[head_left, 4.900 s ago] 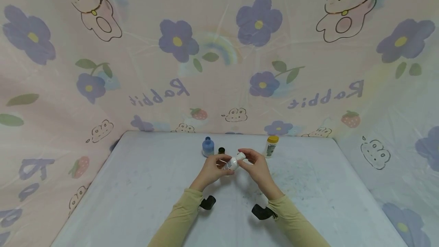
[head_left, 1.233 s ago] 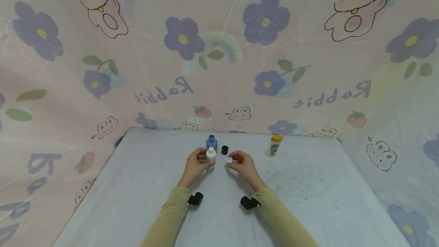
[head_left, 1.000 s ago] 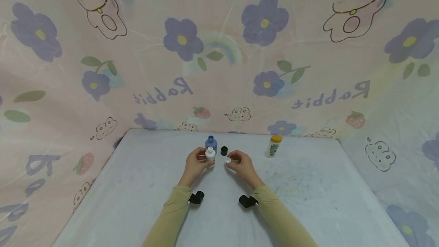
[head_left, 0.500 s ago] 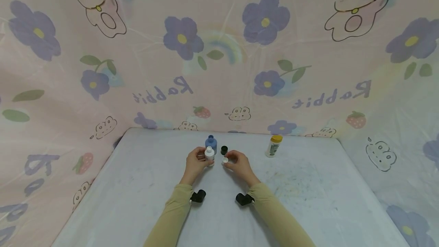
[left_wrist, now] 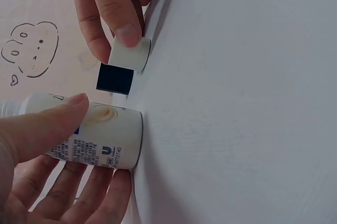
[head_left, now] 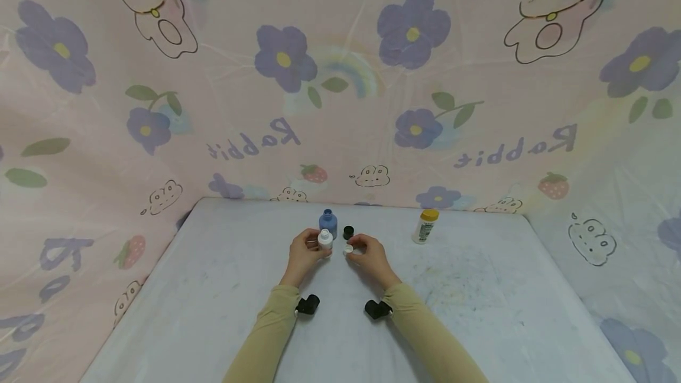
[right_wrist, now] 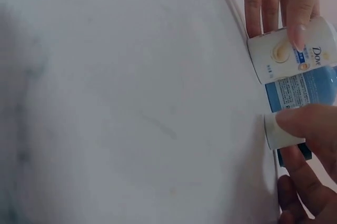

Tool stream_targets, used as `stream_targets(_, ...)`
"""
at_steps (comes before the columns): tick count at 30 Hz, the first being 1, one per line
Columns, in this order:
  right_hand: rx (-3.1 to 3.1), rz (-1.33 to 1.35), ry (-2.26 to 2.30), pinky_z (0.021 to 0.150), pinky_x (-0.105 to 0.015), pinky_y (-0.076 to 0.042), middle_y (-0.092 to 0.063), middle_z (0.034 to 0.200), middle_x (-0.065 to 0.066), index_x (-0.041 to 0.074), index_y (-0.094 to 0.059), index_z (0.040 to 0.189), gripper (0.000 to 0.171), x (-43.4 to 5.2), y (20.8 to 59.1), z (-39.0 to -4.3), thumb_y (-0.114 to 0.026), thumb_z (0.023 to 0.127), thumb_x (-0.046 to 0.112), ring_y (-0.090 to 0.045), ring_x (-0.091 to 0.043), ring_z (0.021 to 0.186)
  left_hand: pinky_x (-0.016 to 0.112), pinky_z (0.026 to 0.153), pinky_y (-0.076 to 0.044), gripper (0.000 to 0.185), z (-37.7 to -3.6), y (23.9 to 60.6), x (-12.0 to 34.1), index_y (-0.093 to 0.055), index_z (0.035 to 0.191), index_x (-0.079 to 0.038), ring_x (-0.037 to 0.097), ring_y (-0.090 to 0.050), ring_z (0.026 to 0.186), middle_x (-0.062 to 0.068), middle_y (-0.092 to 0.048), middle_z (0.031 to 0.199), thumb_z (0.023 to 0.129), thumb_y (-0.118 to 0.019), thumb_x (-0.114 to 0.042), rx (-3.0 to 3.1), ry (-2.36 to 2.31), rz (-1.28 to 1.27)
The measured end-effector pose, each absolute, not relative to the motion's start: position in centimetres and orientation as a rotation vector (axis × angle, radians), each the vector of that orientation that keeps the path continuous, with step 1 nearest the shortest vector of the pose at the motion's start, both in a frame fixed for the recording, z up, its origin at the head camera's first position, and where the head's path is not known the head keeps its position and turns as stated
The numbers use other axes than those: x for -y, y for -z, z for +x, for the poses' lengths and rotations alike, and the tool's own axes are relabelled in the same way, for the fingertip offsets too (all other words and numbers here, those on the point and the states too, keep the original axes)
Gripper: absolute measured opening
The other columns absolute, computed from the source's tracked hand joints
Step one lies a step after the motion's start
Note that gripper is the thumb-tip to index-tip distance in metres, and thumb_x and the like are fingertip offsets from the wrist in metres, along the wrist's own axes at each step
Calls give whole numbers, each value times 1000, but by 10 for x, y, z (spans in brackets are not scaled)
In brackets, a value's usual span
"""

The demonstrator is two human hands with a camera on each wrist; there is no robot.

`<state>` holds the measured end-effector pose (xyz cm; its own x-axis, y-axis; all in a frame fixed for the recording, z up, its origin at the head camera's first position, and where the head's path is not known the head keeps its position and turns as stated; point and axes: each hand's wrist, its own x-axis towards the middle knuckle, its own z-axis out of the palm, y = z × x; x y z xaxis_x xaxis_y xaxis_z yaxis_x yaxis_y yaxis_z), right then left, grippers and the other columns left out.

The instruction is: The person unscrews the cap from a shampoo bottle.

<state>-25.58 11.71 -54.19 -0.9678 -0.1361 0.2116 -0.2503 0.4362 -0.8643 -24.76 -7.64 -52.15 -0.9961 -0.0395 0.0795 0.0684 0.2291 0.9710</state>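
My left hand [head_left: 303,257] grips a small white Dove lotion bottle [head_left: 325,241] that stands upright with its neck uncovered. In the left wrist view the thumb lies across the bottle's printed label [left_wrist: 108,140], fingers on the far side. A short way to the right, my right hand [head_left: 373,257] pinches a white bottle cap [head_left: 348,249] between thumb and fingers. The cap's rim appears to meet the tabletop in the right wrist view. Just behind stand an uncapped blue bottle [head_left: 328,223], partly hidden by the white one, and a black cap [head_left: 348,232].
Farther right on the white table [head_left: 479,324] stands a white bottle with a yellow lid [head_left: 425,227]. A patterned curtain [head_left: 340,99] hangs behind and at both sides. A dark camera mount [head_left: 378,310] sticks out from each wrist.
Earlier the white bottle was held tilted with its cap between both hands. Now cap and bottle are apart and the bottle is upright. Lately the right hand has shifted slightly left with the cap.
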Motion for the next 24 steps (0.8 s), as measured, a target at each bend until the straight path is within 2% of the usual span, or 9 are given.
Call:
stream_targets(5, 2561, 375, -1603, 90, -45, -44, -68, 97, -11, 0, -66, 105, 34, -124, 537, -254, -78, 74, -3, -60, -26, 95, 37, 86, -52, 50, -246, 524, 77, -61, 113, -1, 32, -62, 104, 18, -62, 114, 69, -82, 7, 2385, 1920, -46)
stream_targets(10, 2595, 374, -1609, 89, -45, -46, -67, 107, -10, 1, -63, 114, 39, -138, 529, -250, -77, 78, 1, -60, -27, 102, 41, 90, -49, 51, -235, 523, 87, -62, 115, -3, 34, -60, 107, 17, -61, 117, 69, -82, 6, 2423, 1884, -46)
stream_targets(14, 2607, 391, -1651, 96, -46, -43, -65, 114, -11, 0, -60, 120, 43, -154, 525, -246, -75, 80, 1, -58, -28, 110, 44, 89, -49, 52, -224, 523, 98, -62, 115, -3, 35, -60, 104, 17, -63, 114, 68, -83, 4, 2496, 1845, -50)
stream_targets(19, 2563, 490, -1755, 101, -53, -37, -59, 122, -23, -6, -55, 124, 45, -173, 511, -232, -72, 82, -3, -52, -38, 117, 44, 90, -48, 52, -209, 522, 104, -61, 117, -2, 32, -60, 105, 15, -63, 114, 70, -83, 0, 2583, 1823, -111)
stream_targets(24, 2522, 561, -1848, 102, -57, -33, -53, 126, -31, -8, -53, 126, 46, -188, 494, -213, -71, 84, -1, -47, -47, 120, 44, 92, -47, 54, -197, 521, 98, -59, 121, 0, 34, -59, 108, 16, -62, 116, 72, -83, -2, 2602, 1869, -314)
